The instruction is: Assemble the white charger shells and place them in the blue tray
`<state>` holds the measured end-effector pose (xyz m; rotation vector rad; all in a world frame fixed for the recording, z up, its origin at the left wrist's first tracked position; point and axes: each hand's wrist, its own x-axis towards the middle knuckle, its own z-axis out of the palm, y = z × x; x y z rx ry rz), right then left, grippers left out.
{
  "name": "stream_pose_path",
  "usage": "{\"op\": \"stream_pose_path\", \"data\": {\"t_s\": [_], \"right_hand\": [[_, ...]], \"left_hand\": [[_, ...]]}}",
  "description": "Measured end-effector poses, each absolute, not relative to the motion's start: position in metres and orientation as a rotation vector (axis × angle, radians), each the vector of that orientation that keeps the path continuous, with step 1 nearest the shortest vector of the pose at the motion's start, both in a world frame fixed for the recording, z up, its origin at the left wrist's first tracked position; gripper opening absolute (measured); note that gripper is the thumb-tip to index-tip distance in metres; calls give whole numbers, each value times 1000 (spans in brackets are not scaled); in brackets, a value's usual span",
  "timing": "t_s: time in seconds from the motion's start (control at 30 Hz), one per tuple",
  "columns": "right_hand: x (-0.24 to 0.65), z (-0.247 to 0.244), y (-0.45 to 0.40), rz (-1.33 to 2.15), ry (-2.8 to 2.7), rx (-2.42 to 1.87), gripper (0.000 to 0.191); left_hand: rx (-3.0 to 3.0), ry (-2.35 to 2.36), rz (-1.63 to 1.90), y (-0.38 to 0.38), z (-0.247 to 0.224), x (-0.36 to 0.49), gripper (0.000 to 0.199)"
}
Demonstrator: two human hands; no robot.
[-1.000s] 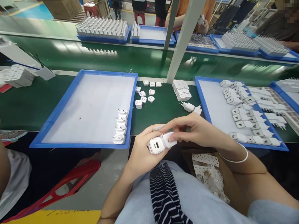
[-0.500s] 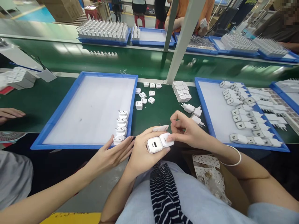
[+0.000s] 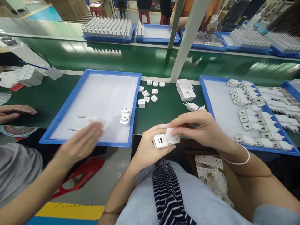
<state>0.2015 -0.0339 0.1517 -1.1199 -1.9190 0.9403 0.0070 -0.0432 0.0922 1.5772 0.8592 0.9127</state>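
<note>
Several white charger pieces [image 3: 161,141] with port slots sit in my left hand [image 3: 143,147], whose fingers are wrapped round them. My right hand [image 3: 199,126] pinches a small rounded white cap [image 3: 169,133] against the front of those pieces. Beyond my hands, small white caps [image 3: 154,91] lie scattered on the green bench [image 3: 161,117]. A block of stacked white pieces [image 3: 185,89] stands to their right. Nearer my right hand lie white plug chargers [image 3: 191,106], partly hidden by it.
At left, a co-worker's blurred hand [image 3: 82,140] moves over a blue-rimmed tray [image 3: 87,75] holding white plug pieces [image 3: 125,117]. Another blue-rimmed tray [image 3: 208,100] at right bears rows of chargers. A slanted metal post [image 3: 185,40] rises behind the bench.
My right hand now holds a cap over the pieces in my left hand. The co-worker's hand has moved left with some plug pieces, leaving fewer at the tray's right side. The view has shifted slightly.
</note>
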Motion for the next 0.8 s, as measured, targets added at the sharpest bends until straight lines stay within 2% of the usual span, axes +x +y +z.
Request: {"op": "stream_pose_path", "data": {"t_s": [0.27, 0.47, 0.8], "right_hand": [[181, 144, -34, 1251, -1875, -970, 8], [180, 142, -33, 1279, -1888, -985, 7], [182, 139, -32, 1347, -1911, -1069, 17]], "left_hand": [[1554, 843, 869, -42, 96, 10, 18], [1537, 843, 853, -42, 95, 10, 21], [1509, 834, 821, -43, 93, 10, 21]]}}
